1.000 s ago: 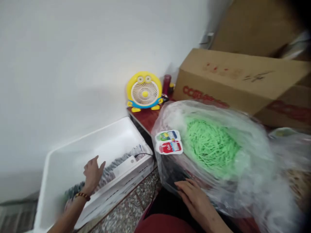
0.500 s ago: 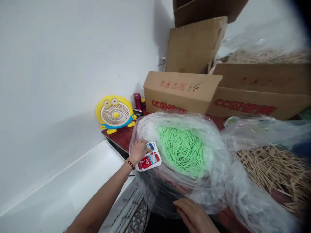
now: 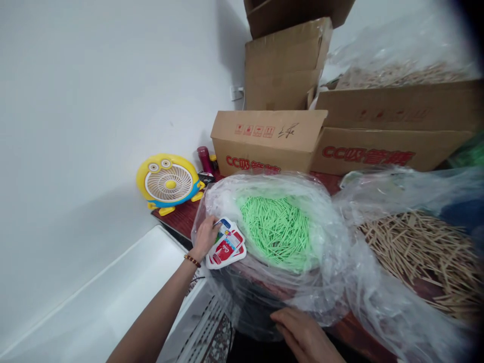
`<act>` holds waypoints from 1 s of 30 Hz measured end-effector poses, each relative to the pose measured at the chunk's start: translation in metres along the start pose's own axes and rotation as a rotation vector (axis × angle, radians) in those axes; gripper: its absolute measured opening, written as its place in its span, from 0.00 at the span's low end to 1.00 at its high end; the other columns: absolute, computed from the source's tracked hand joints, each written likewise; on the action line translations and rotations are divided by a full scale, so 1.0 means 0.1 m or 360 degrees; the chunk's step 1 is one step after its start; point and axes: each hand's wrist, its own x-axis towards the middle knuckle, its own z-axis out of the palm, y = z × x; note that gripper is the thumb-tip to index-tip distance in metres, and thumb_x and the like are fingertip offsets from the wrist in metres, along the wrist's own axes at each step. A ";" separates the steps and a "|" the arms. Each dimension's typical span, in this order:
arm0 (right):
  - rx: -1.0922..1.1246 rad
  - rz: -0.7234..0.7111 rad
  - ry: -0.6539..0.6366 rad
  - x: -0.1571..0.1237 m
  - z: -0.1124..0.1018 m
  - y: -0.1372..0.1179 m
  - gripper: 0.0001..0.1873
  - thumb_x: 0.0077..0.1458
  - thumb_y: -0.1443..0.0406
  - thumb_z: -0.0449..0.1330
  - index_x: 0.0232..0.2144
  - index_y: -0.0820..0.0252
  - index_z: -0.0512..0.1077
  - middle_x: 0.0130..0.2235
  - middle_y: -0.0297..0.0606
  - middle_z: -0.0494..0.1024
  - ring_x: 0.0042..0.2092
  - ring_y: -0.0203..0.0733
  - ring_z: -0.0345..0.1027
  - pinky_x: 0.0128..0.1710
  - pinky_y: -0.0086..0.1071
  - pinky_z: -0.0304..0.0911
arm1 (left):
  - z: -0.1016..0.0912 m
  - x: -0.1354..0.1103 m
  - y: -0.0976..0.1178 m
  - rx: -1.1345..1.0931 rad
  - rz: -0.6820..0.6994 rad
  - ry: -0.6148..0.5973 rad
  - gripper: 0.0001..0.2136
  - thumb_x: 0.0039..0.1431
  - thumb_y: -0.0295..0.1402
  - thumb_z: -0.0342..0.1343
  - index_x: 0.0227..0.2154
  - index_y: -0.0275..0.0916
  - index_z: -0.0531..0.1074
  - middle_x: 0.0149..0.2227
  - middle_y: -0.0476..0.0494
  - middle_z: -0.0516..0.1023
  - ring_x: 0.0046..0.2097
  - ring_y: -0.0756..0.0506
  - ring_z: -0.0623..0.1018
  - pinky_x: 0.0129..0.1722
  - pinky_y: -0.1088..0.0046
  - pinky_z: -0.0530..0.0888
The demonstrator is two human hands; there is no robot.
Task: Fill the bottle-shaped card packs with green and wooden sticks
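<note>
Left grip (image 3: 205,237) looks closed on the edge of the printed cards (image 3: 226,248), just right of it atop the plastic bag (image 3: 329,247); a loose pinch could spill one into the green sticks (image 3: 276,232) farther right.

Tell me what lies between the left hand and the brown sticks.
In the head view: printed cards, then green sticks, then crumpled clear plastic.

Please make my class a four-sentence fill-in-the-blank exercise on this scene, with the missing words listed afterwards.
1. The hand on the printed cards is the person's ____ hand.
2. That wrist wears a beaded ____.
3. The sticks nearest those cards are ____ in colour.
4. Along its top, the fan has a rim coloured ____.

Missing words: left; bracelet; green; yellow.
</note>
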 end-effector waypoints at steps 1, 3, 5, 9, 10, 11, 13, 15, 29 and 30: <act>0.0079 0.0044 -0.0021 0.01 -0.04 -0.02 0.13 0.62 0.66 0.48 0.43 0.54 0.71 0.40 0.38 0.78 0.41 0.40 0.73 0.41 0.31 0.68 | -0.09 -0.02 0.04 -0.0019 0.0011 0.0015 0.05 0.60 0.32 0.49 0.31 0.40 0.67 0.34 0.46 0.73 0.38 0.45 0.73 0.40 0.70 0.69; 0.0265 0.0136 -0.0027 0.07 -0.18 -0.08 0.12 0.63 0.63 0.49 0.43 0.53 0.71 0.41 0.37 0.78 0.42 0.40 0.73 0.42 0.30 0.67 | -0.30 -0.12 0.18 -0.0087 0.0037 0.0030 0.07 0.61 0.35 0.48 0.31 0.40 0.68 0.35 0.46 0.73 0.38 0.46 0.72 0.39 0.71 0.68; 0.0445 0.0211 0.0094 0.19 -0.36 -0.16 0.13 0.63 0.61 0.49 0.44 0.53 0.71 0.43 0.38 0.77 0.46 0.41 0.71 0.46 0.32 0.66 | -0.47 -0.29 0.39 -0.0342 0.0054 -0.0061 0.09 0.62 0.39 0.48 0.32 0.39 0.68 0.32 0.48 0.73 0.34 0.47 0.72 0.35 0.73 0.68; 0.0682 0.0345 0.0546 0.53 -0.71 -0.32 0.17 0.61 0.58 0.51 0.50 0.54 0.68 0.53 0.41 0.71 0.53 0.44 0.65 0.52 0.35 0.61 | -0.53 -0.70 0.89 -0.0930 0.0118 -0.0607 0.10 0.60 0.40 0.52 0.31 0.39 0.70 0.30 0.50 0.73 0.31 0.48 0.71 0.32 0.75 0.67; 0.0734 0.0364 0.0510 0.60 -0.76 -0.35 0.17 0.60 0.58 0.53 0.50 0.55 0.68 0.51 0.41 0.72 0.50 0.43 0.66 0.48 0.34 0.63 | -0.47 -0.80 1.00 -0.0966 0.0167 -0.0706 0.09 0.60 0.39 0.53 0.31 0.39 0.71 0.29 0.50 0.73 0.32 0.48 0.72 0.33 0.75 0.67; 0.0791 0.0390 0.0401 0.65 -0.79 -0.37 0.16 0.58 0.57 0.56 0.46 0.56 0.70 0.45 0.39 0.74 0.45 0.41 0.68 0.42 0.31 0.64 | -0.40 -0.89 1.08 -0.0982 0.0213 -0.0777 0.08 0.60 0.38 0.53 0.30 0.39 0.72 0.30 0.49 0.74 0.33 0.48 0.72 0.34 0.75 0.67; 0.0847 0.0415 0.0219 0.69 -0.78 -0.36 0.11 0.56 0.57 0.58 0.35 0.59 0.72 0.31 0.32 0.73 0.34 0.36 0.66 0.32 0.27 0.61 | -0.21 -1.03 1.19 -0.0992 0.0239 -0.0799 0.08 0.60 0.37 0.53 0.29 0.39 0.73 0.29 0.49 0.73 0.33 0.48 0.71 0.33 0.75 0.66; 0.0852 0.0472 0.0192 0.66 -0.72 -0.31 0.12 0.56 0.58 0.58 0.26 0.60 0.69 0.24 0.28 0.66 0.28 0.33 0.59 0.27 0.25 0.55 | -0.04 -1.13 1.22 -0.1023 0.0168 -0.0800 0.08 0.59 0.36 0.53 0.30 0.39 0.73 0.29 0.48 0.73 0.32 0.48 0.70 0.32 0.74 0.65; 0.0890 0.0737 0.0264 0.43 -0.52 -0.03 0.12 0.54 0.61 0.58 0.22 0.60 0.65 0.23 0.27 0.62 0.27 0.32 0.55 0.26 0.25 0.52 | 0.45 -1.38 1.15 -0.1031 -0.0076 -0.0811 0.08 0.56 0.35 0.55 0.24 0.39 0.70 0.26 0.51 0.72 0.30 0.49 0.69 0.29 0.75 0.63; 0.0860 0.0720 0.0256 0.44 -0.53 -0.02 0.13 0.54 0.61 0.58 0.22 0.60 0.65 0.23 0.27 0.62 0.27 0.32 0.55 0.26 0.25 0.51 | 0.46 -1.38 1.14 -0.1015 -0.0072 -0.0799 0.09 0.56 0.36 0.55 0.23 0.39 0.70 0.25 0.51 0.72 0.29 0.49 0.69 0.29 0.75 0.63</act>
